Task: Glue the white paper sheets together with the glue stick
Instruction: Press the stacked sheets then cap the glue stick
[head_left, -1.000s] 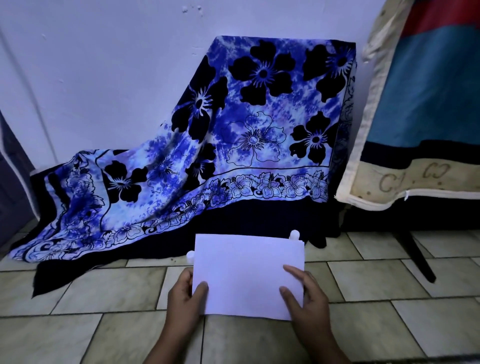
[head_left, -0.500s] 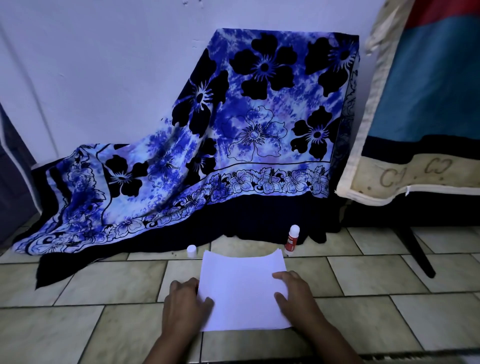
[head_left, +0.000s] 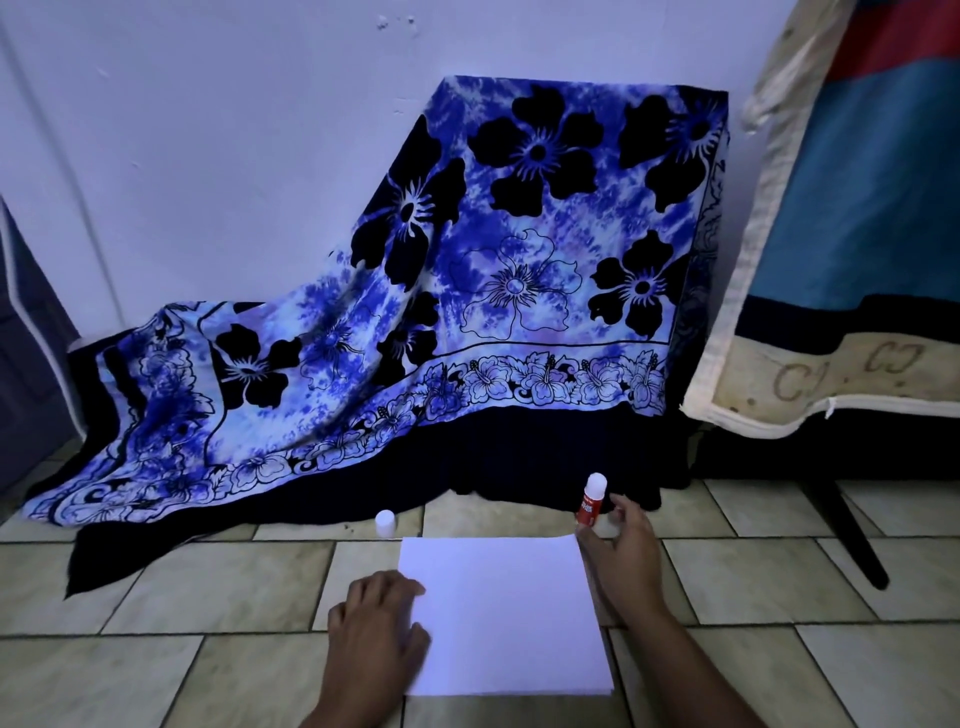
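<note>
Paper (head_left: 501, 616), white and unmarked, lies flat on the tiled floor (head_left: 737, 582) between the two hands. I cannot tell whether it is a single sheet or a stack.

The left hand (head_left: 376, 621) rests knuckles-up on the paper's left edge. Its fingers (head_left: 397, 584) are loosely bent and close together, with the tips and the thumb lying on the sheet and nothing held between them. Most of the paper spreads out to the right of these fingers.

The right hand (head_left: 621, 553) reaches past the sheet's far right corner to the glue stick (head_left: 589, 501). The stick stands upright on the floor, its red body below and its white top above (the label is too small to read). The thumb (head_left: 586, 538) sits at the foot of the stick and the forefinger (head_left: 619, 503) curls in against its right side, so the lower part of the stick is pinched between them. The other fingers of this hand are tucked behind. The white top stands clear above the fingertips.

A small white cylinder (head_left: 385, 522), a cap by the look of it, stands on the floor beyond the left fingers, just past the sheet's far left corner. It is well apart from the stick.

Farther out from both hands, a blue cloth (head_left: 519, 291) printed with black flowers drapes down to the floor against a pale wall (head_left: 208, 156).
</note>
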